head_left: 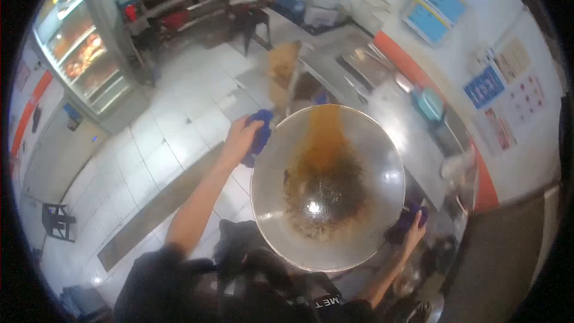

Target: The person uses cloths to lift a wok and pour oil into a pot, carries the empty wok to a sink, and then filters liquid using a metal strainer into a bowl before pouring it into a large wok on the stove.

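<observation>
A large round metal wok (382, 161) is tilted in front of me, with a brown stain or liquid running from its dark middle to its far rim. At its upper left edge my left hand (244, 134) grips a blue-purple cloth (261, 134). Lower on the right side, my right hand (415, 230) is closed round another dark purple cloth (411, 214) against the wok's edge. The wok's handles, if any, are hidden by the cloths.
Beyond the wok, a metal counter (341, 98) holds a teal container (429, 105). Left stand a lit glass-door fridge (84, 48) and a black stool (58, 222) on the tiled floor (146, 143). Utensils and bowls lie at lower right.
</observation>
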A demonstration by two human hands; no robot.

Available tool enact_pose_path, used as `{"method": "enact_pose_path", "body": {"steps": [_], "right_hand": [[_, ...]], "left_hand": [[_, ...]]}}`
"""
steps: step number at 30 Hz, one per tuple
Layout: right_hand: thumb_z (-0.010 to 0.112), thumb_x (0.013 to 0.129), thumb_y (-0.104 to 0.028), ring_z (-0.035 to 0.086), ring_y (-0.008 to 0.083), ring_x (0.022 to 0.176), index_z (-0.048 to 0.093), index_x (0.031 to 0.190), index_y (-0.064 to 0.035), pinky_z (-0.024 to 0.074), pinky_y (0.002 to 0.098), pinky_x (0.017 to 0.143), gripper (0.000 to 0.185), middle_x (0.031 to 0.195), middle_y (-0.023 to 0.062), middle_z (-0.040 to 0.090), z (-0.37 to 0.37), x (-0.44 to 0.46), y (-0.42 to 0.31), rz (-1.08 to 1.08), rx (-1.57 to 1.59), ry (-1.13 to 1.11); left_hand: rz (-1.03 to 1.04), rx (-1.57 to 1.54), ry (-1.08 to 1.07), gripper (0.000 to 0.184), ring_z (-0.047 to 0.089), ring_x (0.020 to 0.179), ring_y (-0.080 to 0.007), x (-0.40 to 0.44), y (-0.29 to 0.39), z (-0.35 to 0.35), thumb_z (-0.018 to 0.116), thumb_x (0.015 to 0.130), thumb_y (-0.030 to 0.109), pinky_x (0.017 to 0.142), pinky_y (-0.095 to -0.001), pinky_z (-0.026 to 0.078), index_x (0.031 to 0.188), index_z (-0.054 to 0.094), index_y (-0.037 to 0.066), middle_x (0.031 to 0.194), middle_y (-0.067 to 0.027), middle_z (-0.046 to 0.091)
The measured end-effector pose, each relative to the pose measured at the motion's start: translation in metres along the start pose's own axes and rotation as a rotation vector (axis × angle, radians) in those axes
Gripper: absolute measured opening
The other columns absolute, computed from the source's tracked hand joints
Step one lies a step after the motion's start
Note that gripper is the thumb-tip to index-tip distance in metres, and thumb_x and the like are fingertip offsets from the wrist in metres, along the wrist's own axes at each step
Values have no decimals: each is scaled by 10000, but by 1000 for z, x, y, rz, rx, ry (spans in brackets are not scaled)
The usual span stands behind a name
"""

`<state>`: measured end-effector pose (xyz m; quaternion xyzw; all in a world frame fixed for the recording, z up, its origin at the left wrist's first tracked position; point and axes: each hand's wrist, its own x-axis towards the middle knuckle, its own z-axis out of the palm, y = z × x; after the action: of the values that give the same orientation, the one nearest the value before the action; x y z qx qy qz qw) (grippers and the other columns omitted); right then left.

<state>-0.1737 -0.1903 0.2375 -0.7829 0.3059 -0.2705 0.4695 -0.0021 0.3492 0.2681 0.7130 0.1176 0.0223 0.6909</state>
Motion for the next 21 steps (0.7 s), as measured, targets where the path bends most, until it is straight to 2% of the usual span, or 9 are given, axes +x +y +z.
{"method": "enact_pose_path", "body": {"steps": [2, 3, 4, 9, 11, 12, 14, 16, 21], "right_hand": [[582, 938, -386, 566, 248, 1077, 524, 1253, 80, 408, 342, 956, 565, 1205, 174, 592, 93, 25, -63, -113, -36, -53], [601, 930, -363, 568, 225, 1066, 529, 1247, 78, 413, 328, 948, 548, 1174, 152, 602, 131, 42, -81, -78, 134, -156], [607, 928, -352, 567, 217, 1066, 535, 1241, 77, 414, 322, 945, 535, 1166, 147, 606, 183, 53, -110, -93, 154, -199], [626, 920, -314, 601, 180, 973, 576, 1184, 63, 464, 293, 855, 462, 1083, 111, 643, 393, 104, -208, -174, 257, -443], [651, 902, -318, 606, 181, 927, 584, 1169, 61, 471, 293, 819, 468, 1065, 110, 647, 476, 105, -259, -189, 266, -495], [656, 898, -326, 600, 181, 931, 582, 1175, 60, 467, 296, 826, 481, 1070, 112, 645, 514, 113, -269, -215, 255, -487], [661, 893, -334, 595, 181, 935, 579, 1181, 59, 462, 298, 833, 493, 1076, 113, 644, 603, 124, -304, -264, 279, -497], [655, 897, -314, 580, 185, 1003, 575, 1198, 51, 436, 290, 881, 480, 1129, 110, 628, 669, 134, -329, -283, 244, -579], [664, 895, -281, 570, 185, 1038, 567, 1209, 49, 429, 305, 903, 465, 1135, 106, 626, 833, 137, -406, -246, 354, -697]], "left_hand": [[0, -84, 93, 298, 597, 728, -149, 36, 19, -37, 594, 850, 235, 649, -296, 457, 953, 636, -42, 813, -95, 653], [-49, -148, 139, 299, 592, 704, -140, 43, 33, -52, 595, 851, 240, 635, -288, 456, 937, 635, -43, 806, -90, 649], [-4, -188, 206, 305, 586, 669, -130, 78, 28, -79, 605, 848, 254, 617, -265, 452, 948, 631, -32, 798, -76, 643], [0, -269, 418, 321, 591, 676, -136, 161, 56, -173, 638, 832, 286, 607, -264, 452, 940, 632, -16, 803, -64, 635], [14, -316, 500, 350, 598, 613, -112, 204, 55, -213, 664, 834, 313, 528, -235, 477, 976, 628, -6, 788, -53, 637], [23, -322, 525, 350, 598, 613, -112, 221, 57, -226, 664, 834, 313, 528, -235, 477, 976, 628, -6, 788, -53, 637], [2, -324, 615, 407, 591, 696, -142, 262, 70, -258, 697, 804, 313, 634, -273, 465, 1002, 634, -37, 827, -74, 639], [-7, -299, 662, 424, 595, 705, -145, 304, 68, -289, 714, 792, 313, 646, -273, 469, 1022, 634, -34, 840, -72, 642], [8, -260, 766, 450, 601, 752, -147, 411, 91, -361, 739, 773, 313, 668, -270, 470, 1058, 636, -20, 873, -68, 647]]}}
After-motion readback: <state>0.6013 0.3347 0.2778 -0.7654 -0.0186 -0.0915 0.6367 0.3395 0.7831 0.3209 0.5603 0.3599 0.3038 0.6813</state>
